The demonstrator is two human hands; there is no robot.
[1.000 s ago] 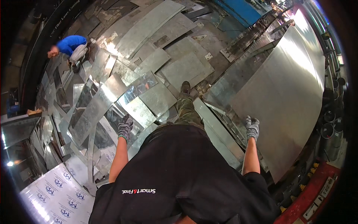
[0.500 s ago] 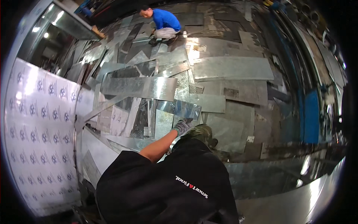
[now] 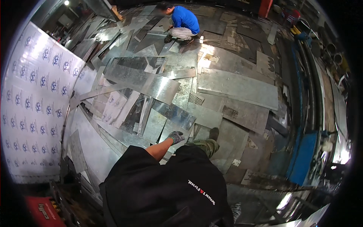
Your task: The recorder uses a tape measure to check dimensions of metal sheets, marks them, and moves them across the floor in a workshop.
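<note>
My left hand (image 3: 176, 137), in a grey knit glove, hangs in front of me over the sheet metal, its fingers loosely apart and nothing seen in them. Beneath it are a grey metal sheet (image 3: 171, 129) and a shiny, bluish metal strip (image 3: 174, 115). Only a sliver of my right hand (image 3: 236, 212), in a striped glove, shows beside my black shirt at the lower edge; its fingers are hidden. My foot in a dark shoe (image 3: 214, 134) stands on the sheets. Farther off, a long, bright metal strip (image 3: 141, 81) lies across other pieces.
Loose, overlapping metal sheets (image 3: 238, 89) cover the floor. A person in a blue top (image 3: 184, 20) squats at the far side. On the left stands a panel in printed white film (image 3: 38, 102); on the right, a long machine with a blue plate (image 3: 302, 157). A red case (image 3: 43, 212) is at lower left.
The view has turned and shifted, bringing the red case into sight. My left hand has drawn back toward me, and my shoe now shows more fully. More of the right glove is visible.
</note>
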